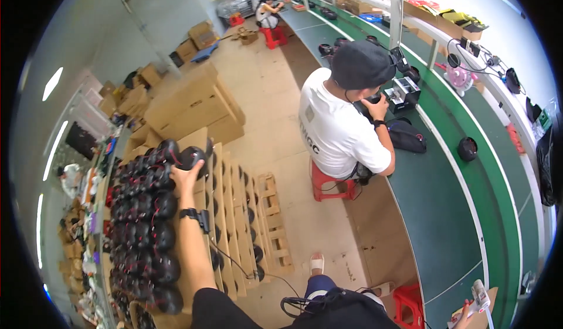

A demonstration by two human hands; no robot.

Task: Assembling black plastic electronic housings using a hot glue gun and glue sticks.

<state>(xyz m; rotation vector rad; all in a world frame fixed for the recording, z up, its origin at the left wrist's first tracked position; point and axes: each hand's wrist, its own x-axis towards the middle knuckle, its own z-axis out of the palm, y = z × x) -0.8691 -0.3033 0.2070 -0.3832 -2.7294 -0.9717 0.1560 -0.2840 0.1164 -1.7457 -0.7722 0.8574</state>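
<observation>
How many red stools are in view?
4: a red stool under the nearest coworker, a second stool at lower right, a third under a farther worker, a fourth left of that worker. Others may be hidden.

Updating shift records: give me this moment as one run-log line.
left hand: gripping glossy black round unit beside rows of similar units | right hand: holding white handheld device | nearby: seated white-shirted co-worker

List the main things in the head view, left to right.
Rows of black parts, left hand on a round black part, pallet, seated co-worker, right hand, white device, black plastic bag.
</observation>
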